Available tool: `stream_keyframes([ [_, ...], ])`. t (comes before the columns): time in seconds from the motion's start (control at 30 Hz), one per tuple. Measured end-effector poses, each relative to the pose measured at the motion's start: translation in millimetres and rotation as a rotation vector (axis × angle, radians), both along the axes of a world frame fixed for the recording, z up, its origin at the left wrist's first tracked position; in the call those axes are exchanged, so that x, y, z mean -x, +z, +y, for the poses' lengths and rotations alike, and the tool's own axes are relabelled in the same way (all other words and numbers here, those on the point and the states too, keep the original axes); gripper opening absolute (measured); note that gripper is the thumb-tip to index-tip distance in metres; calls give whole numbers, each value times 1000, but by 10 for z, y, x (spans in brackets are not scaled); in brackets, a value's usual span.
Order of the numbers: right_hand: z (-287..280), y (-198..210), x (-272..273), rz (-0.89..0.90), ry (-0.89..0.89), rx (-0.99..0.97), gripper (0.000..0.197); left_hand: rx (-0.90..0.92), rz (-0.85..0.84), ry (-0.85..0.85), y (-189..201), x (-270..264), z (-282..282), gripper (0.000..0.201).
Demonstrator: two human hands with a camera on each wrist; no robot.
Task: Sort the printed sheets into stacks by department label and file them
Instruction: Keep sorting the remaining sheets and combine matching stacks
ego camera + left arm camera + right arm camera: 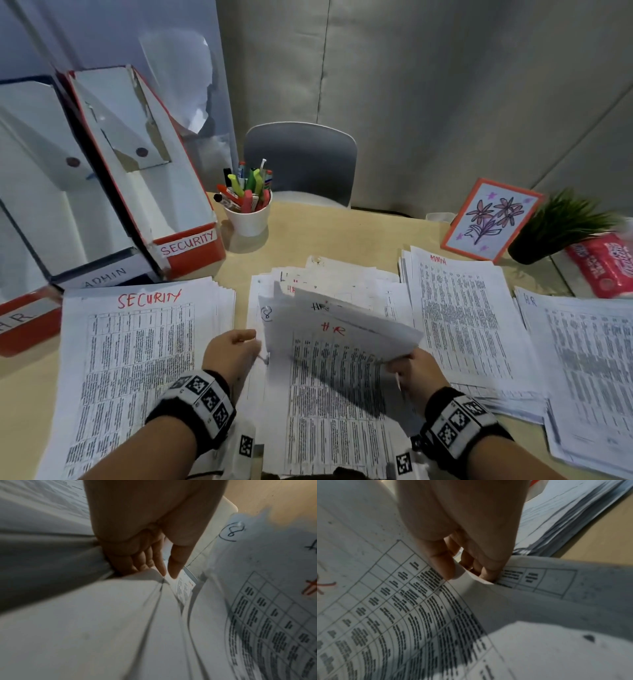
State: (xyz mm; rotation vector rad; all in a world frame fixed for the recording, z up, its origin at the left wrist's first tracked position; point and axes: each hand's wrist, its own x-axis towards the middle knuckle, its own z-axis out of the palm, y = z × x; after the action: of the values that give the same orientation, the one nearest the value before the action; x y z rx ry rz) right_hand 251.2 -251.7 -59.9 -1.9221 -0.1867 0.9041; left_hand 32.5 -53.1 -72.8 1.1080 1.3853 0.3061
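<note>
Fingers on "H.R" sheets

security sheet stack: white paper, black printed table grid, "SECURITY" handwritten in red
middle sheet pile: white, dense black table text, red "H.R", a circled 8 in dark pen
admin sheet stack: white, black print, red "ADMIN"
right sheet stack: white, black print, blue "H.R"
security file box: red-orange card, white inside, white label with red letters
admin file box: dark blue edges, white label, dark letters
pen cup: plain white; markers in it red, green, yellow-green, black
flower card: orange border, pale blue field, black-outlined pink-orange flowers, purple stars
potted plant: green blades, black pot
desk top: plain tan
wrist bands: black with white-and-black square marker patterns
chair: grey
</note>
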Motion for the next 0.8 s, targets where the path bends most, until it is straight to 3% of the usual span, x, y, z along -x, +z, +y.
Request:
stream_keyframes([
  [0.13, -68, 22, -41, -34, 69, 27, 13, -29, 51, -23, 49, -78, -86, 50],
  [0.23, -92, -9, -68, -74, 117, 72, 24, -116, 171, -149, 125, -130, -96, 51],
  [0.33, -86, -59, -83, -83, 124, 106, 27, -111, 195, -154, 142, -134, -93, 42],
  [0.47, -68, -61, -64, -4, 80, 98, 31, -193, 265, -219, 95, -124, -41, 14],
  [0.6, -30, -69, -46, 40, 40, 49, 19, -270, 278, -306, 74, -111, -28, 30],
  [0.77, 56, -220, -19, 167, -37, -31, 33, -669, 323, -294, 20, -54, -49, 8],
  [0.8, 69, -253, -22, 180, -64, -52, 35, -676, 271, -285, 22, -51, -50, 8],
])
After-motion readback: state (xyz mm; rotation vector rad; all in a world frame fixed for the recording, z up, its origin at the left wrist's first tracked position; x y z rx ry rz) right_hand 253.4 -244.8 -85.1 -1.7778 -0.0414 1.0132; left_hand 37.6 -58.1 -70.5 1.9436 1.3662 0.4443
